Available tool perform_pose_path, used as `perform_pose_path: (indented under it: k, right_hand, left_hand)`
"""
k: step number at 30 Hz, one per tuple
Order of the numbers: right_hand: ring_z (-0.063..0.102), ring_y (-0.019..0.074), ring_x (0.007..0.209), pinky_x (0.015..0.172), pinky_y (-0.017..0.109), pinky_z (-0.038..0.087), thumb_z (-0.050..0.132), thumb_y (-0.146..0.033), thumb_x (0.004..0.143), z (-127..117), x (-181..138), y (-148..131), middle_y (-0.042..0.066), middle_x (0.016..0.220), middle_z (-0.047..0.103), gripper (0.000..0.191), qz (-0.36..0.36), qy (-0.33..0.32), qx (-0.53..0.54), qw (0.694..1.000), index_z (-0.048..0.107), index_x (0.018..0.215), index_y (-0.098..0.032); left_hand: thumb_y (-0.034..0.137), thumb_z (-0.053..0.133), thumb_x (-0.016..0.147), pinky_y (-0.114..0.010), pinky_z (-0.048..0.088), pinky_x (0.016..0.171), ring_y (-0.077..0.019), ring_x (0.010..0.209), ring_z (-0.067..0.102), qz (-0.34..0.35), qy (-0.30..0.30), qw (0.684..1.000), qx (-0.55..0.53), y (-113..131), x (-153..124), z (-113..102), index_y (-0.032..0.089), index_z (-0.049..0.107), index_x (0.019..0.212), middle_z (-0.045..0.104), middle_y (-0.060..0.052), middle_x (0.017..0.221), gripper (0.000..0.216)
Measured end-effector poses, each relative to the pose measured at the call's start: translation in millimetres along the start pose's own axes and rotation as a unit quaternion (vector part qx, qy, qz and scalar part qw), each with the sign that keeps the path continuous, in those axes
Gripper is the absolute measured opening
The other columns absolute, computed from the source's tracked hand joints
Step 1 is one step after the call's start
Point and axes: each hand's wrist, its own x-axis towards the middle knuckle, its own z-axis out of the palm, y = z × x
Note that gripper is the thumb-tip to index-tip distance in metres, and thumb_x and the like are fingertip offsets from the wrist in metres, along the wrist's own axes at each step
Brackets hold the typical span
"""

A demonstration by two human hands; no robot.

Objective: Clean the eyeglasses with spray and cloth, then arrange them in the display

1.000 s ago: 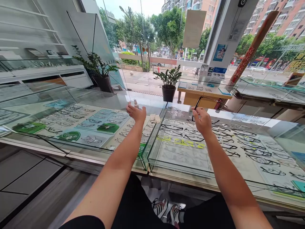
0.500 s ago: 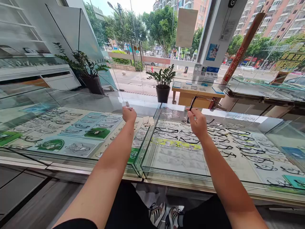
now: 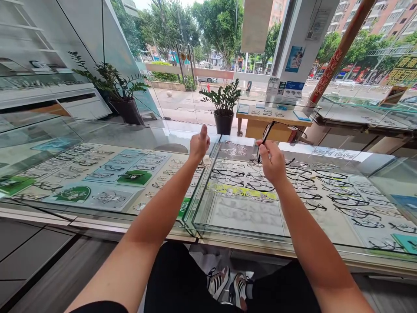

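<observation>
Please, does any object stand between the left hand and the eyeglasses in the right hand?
Nothing visible stands between the left hand and the eyeglasses in the right hand: the gap above the glass counter looks open. The potted plant seen between them stands farther back, beyond the counter.

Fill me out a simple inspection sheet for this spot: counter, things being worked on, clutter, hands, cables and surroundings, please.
Surface: glass-topped display counter, reflecting window light.
Job's things: dark-framed glasses, held up above the counter.
Clutter: pale cloth on the glass by the left wrist; rows of eyeglasses under the glass.
Hands: right hand grips the glasses; left hand is raised, thumb up and fingers curled, and whether it holds anything cannot be told.
Cables: nothing seen that is clearly a cable on the counter.
Surroundings: two potted plants and a wooden table beyond the counter; street and trees through the window.
</observation>
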Motion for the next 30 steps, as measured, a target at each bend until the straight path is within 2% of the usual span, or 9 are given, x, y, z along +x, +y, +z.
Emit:
perform_pose_path:
  k: [2, 5, 7, 9, 11, 17, 25, 28, 30]
  right_hand:
    - [0.076, 0.0308, 0.114, 0.096, 0.045, 0.063, 0.045, -0.061, 0.118, 1, -1, -3, 0.014, 0.123, 0.082, 0.05, 0.004, -0.022, 0.021, 1.0, 0.08, 0.122, -0.025]
    - [0.075, 0.0303, 0.112, 0.098, 0.044, 0.06, 0.047, -0.061, 0.117, 3, -3, -9, 0.013, 0.118, 0.082, 0.05, 0.013, -0.067, 0.047, 0.997, 0.08, 0.119, -0.024]
    - [0.074, 0.0294, 0.11, 0.099, 0.043, 0.059, 0.048, -0.062, 0.117, 3, -4, -14, 0.012, 0.117, 0.082, 0.05, 0.021, -0.096, 0.067, 0.993, 0.081, 0.117, -0.024]
    - [0.073, 0.0279, 0.107, 0.099, 0.042, 0.057, 0.048, -0.062, 0.117, 4, -5, -19, 0.011, 0.116, 0.082, 0.051, 0.032, -0.119, 0.092, 0.988, 0.081, 0.116, -0.023]
    - [0.071, 0.0263, 0.102, 0.099, 0.042, 0.056, 0.049, -0.064, 0.117, 4, -6, -23, 0.01, 0.111, 0.081, 0.052, 0.046, -0.141, 0.13, 0.98, 0.081, 0.114, -0.023]
    - [0.071, 0.0226, 0.092, 0.096, 0.041, 0.056, 0.057, -0.068, 0.113, 10, -7, -29, 0.008, 0.106, 0.081, 0.052, 0.088, -0.207, 0.26, 0.939, 0.081, 0.104, -0.023]
    - [0.071, 0.0241, 0.094, 0.094, 0.042, 0.056, 0.06, -0.073, 0.109, 14, -9, -29, 0.007, 0.102, 0.081, 0.055, 0.086, -0.229, 0.279, 0.929, 0.083, 0.102, -0.024]
    - [0.071, 0.0247, 0.095, 0.091, 0.041, 0.056, 0.061, -0.076, 0.108, 13, -7, -27, 0.007, 0.103, 0.082, 0.056, 0.094, -0.212, 0.282, 0.931, 0.084, 0.104, -0.025]
    - [0.072, 0.0246, 0.095, 0.088, 0.041, 0.056, 0.062, -0.077, 0.106, 12, -5, -23, 0.008, 0.108, 0.083, 0.056, 0.113, -0.186, 0.292, 0.931, 0.084, 0.107, -0.025]
  left_hand:
    - [0.105, 0.04, 0.092, -0.029, 0.021, 0.047, -0.0129, 0.05, 0.032, -0.033, -0.109, 0.988, -0.1, 11, -16, 16, 0.027, 0.043, 0.066, 0.036, 0.0, 0.056, 0.082]
    - [0.119, 0.042, 0.074, -0.027, 0.015, 0.043, -0.0114, 0.046, 0.023, -0.068, -0.273, 0.94, -0.19, 27, -36, 29, 0.028, 0.037, 0.059, 0.027, 0.003, 0.051, 0.092]
    - [0.121, 0.042, 0.07, -0.027, 0.016, 0.04, -0.0115, 0.044, 0.022, -0.058, -0.34, 0.911, -0.226, 35, -46, 33, 0.029, 0.035, 0.057, 0.025, 0.004, 0.048, 0.094]
    - [0.121, 0.04, 0.071, -0.027, 0.017, 0.038, -0.0116, 0.041, 0.023, -0.042, -0.375, 0.894, -0.244, 39, -52, 35, 0.029, 0.036, 0.055, 0.025, 0.005, 0.046, 0.094]
    - [0.12, 0.041, 0.073, -0.026, 0.017, 0.037, -0.011, 0.04, 0.024, -0.021, -0.375, 0.896, -0.239, 38, -56, 37, 0.028, 0.039, 0.054, 0.027, 0.005, 0.045, 0.093]
    - [0.107, 0.059, 0.078, -0.025, 0.02, 0.038, -0.0087, 0.037, 0.03, 0.063, -0.304, 0.938, -0.154, 27, -59, 49, 0.024, 0.051, 0.053, 0.038, 0.003, 0.044, 0.088]
    - [0.108, 0.056, 0.079, -0.027, 0.022, 0.041, -0.0092, 0.039, 0.035, 0.077, -0.304, 0.943, -0.11, 22, -61, 53, 0.024, 0.05, 0.051, 0.043, 0.001, 0.044, 0.089]
    - [0.11, 0.052, 0.08, -0.027, 0.023, 0.042, -0.0095, 0.041, 0.034, 0.067, -0.305, 0.943, -0.115, 22, -61, 52, 0.025, 0.05, 0.055, 0.043, 0.001, 0.047, 0.089]
    - [0.111, 0.049, 0.081, -0.027, 0.022, 0.042, -0.01, 0.041, 0.033, 0.049, -0.329, 0.934, -0.129, 23, -61, 50, 0.025, 0.049, 0.057, 0.041, 0.003, 0.048, 0.089]
